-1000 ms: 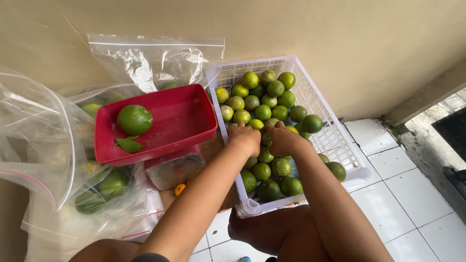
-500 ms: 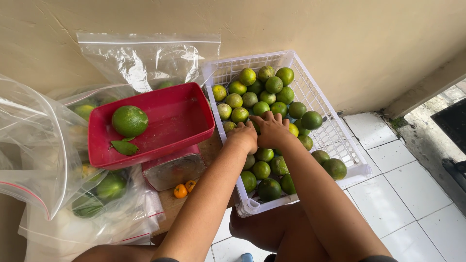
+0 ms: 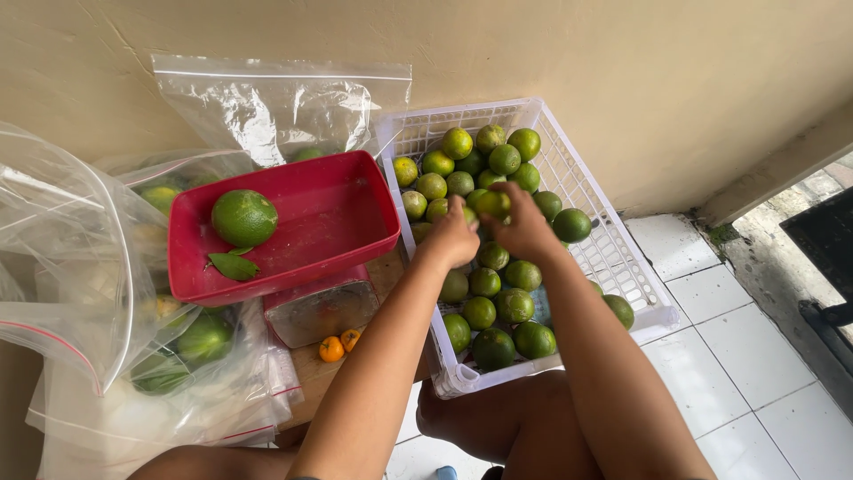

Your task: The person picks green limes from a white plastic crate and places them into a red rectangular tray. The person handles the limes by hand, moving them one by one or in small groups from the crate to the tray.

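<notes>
Right hand (image 3: 524,227) is curled over one small round yellow-green citrus fruit (image 3: 494,204), fingers wrapped on its top, grasping it at the middle of the white plastic lattice crate (image 3: 622,276). Left hand (image 3: 455,238) sits just left of it, loosely closed over the fruit pile (image 3: 498,302); whether it holds a fruit I cannot tell, palm hidden. Judgement: a clean pick needs fingers fully around the one fruit and a straight lift so neighbours don't roll.

The held fruit is paler and yellower than the darker green ones near the crate's near end, skin smooth.

Left of the crate: a red rectangular plastic tray (image 3: 355,240) holding one large green citrus (image 3: 243,218) and a green leaf (image 3: 233,266). Near it, two tiny orange fruits (image 3: 340,345). Far left, clear zip bags (image 3: 80,267) with more green fruit. White tiled floor (image 3: 764,356) at right.
</notes>
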